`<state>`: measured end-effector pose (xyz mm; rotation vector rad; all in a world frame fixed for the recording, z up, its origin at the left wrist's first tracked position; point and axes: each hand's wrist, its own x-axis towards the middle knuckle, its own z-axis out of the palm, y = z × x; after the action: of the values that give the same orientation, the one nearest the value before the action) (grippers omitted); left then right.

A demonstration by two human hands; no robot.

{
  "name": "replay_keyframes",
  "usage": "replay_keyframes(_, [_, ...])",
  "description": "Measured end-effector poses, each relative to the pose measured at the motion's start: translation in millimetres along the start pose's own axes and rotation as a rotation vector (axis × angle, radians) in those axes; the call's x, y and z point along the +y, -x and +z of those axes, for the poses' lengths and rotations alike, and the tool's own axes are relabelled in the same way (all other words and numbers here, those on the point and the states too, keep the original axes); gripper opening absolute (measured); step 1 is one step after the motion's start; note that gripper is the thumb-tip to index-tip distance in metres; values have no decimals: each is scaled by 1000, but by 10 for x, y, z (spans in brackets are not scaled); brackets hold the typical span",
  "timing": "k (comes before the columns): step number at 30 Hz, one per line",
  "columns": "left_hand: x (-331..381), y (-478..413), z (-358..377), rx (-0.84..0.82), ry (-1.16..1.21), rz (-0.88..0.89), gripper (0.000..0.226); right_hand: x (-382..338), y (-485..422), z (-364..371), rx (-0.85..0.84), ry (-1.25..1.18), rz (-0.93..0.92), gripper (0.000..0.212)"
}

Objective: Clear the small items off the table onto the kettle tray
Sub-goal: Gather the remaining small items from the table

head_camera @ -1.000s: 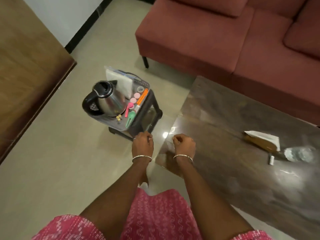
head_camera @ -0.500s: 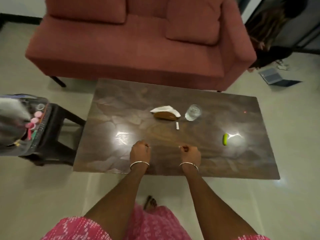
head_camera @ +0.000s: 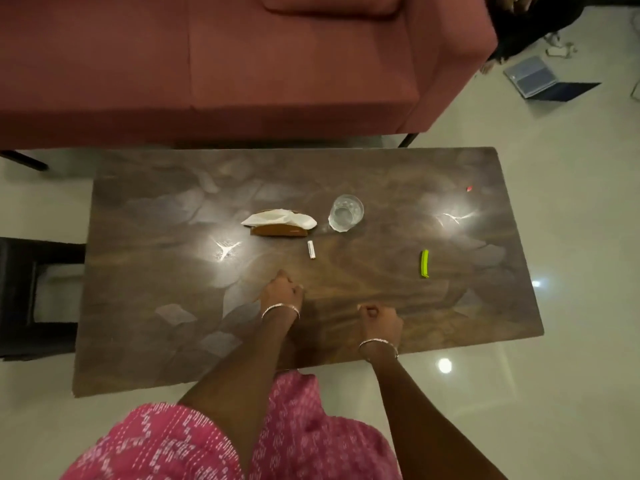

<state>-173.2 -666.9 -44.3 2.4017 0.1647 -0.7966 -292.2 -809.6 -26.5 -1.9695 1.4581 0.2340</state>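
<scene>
Small items remain on table (head_camera: pixel 485 317): white tube (head_camera: pixel 311 250) mid-table, green clip (head_camera: pixel 424 263) rightward. Kettle tray out of my view. Left hand (head_camera: pixel 281 292) loosely curled near tube, right hand (head_camera: pixel 380 322) fisted; both look empty. I judge: between pickups; next, pinch tube.

Glossy pale tile floor (head_camera: pixel 554 237) reflecting ceiling lights — red sofa (head_camera: pixel 242 64) behind a dark wood-grain table (head_camera: pixel 156 289); laptop (head_camera: pixel 540 79) on the floor.
</scene>
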Motion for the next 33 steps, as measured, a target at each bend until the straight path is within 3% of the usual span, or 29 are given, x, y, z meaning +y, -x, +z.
replay_keyframes(5, [299, -584, 259, -40, 64, -226, 26, -88, -691, -19, 19, 125, 12, 17])
replay_keyframes(12, [495, -1273, 615, -13, 114, -336, 27, 74, -1427, -31, 99, 116, 81, 17])
replay_keyframes(14, [536, -1372, 722, 6, 101, -348, 35, 156, -1586, -48, 112, 110, 89, 15])
replay_keyframes(17, [629, -1512, 846, 6, -29, -327, 23, 264, -1808, -43, 150, 99, 132, 17])
replay_keyframes(20, [682, -1500, 915, 5, -138, -300, 28, 371, -1956, -105, 197, 78, 178, 20])
replay_keyframes(22, [658, -1373, 924, 18, -136, -261, 27, 416, -2044, -159, 210, 7, 167, 31])
replay_keyframes(26, [522, -963, 958, -1, -41, -220, 27, 398, -2182, -288, 109, 78, 179, 53])
replay_keyframes(31, [400, -492, 1071, 94, 488, -247, 12, 394, -2364, -321, 75, 189, 172, 45])
replay_keyframes(33, [379, -361, 1088, 137, 576, -211, 4, 427, -2444, -342, 74, 206, 165, 41])
